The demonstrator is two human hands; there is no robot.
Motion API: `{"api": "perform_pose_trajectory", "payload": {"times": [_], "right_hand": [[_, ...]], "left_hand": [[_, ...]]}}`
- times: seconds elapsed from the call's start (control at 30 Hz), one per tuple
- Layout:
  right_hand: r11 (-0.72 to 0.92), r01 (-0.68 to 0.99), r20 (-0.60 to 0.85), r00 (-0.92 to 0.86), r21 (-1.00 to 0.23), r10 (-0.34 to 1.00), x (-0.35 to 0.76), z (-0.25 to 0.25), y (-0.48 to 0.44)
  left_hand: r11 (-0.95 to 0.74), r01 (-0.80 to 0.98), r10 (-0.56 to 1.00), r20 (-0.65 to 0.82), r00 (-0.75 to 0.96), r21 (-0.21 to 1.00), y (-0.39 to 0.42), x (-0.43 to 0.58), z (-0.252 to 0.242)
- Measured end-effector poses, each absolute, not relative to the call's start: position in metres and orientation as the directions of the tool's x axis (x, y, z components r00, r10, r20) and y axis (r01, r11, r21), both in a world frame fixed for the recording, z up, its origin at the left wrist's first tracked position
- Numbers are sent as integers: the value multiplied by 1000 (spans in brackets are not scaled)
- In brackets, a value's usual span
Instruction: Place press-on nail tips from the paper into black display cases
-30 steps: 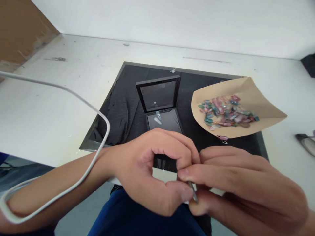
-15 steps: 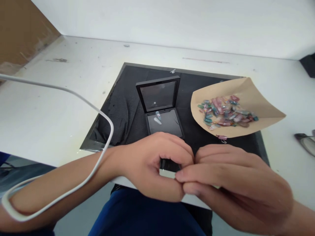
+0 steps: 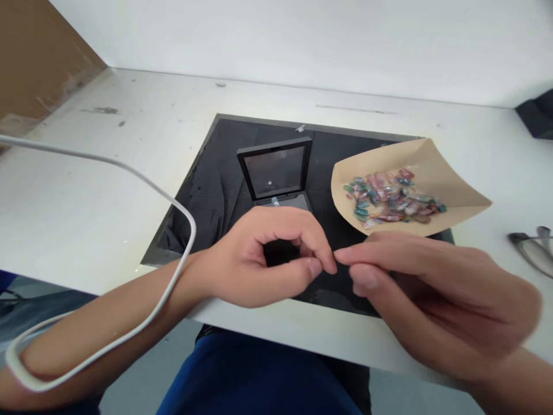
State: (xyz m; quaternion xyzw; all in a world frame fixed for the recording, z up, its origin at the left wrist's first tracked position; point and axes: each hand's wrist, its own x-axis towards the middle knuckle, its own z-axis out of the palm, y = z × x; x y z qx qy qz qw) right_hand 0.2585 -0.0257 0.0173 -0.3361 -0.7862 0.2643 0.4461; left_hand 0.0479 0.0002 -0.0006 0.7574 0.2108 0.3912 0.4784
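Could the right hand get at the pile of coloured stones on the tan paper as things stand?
Probably yes: the right hand sits just in front of the tan paper, and the coloured stones lie uncovered with nothing between.

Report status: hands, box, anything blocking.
Left hand and right hand meet fingertip to fingertip; held item not visible. Open black box behind, partly hidden by left hand. White cable crosses left forearm.
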Motion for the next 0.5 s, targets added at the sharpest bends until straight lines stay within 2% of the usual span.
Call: {"api": "perform_pose_trajectory", "payload": {"times": [0.13, 0.3, 0.4, 0.5], "right_hand": [[648, 382, 598, -258, -659, 759, 267, 13, -28], [573, 409, 602, -68, -710, 796, 269, 1, -27], [566, 441, 645, 39, -696, 763, 268, -3, -20], [523, 557, 632, 6, -646, 775, 274, -1, -4]], "left_hand": [[-468, -53, 793, 445, 415, 882, -2, 42, 4], [-503, -228, 829, 540, 144, 834, 2, 37, 0], [-519, -272, 823, 560, 98, 810, 4, 36, 0], [-494, -262, 843, 530, 88, 829, -1, 37, 7]]}}
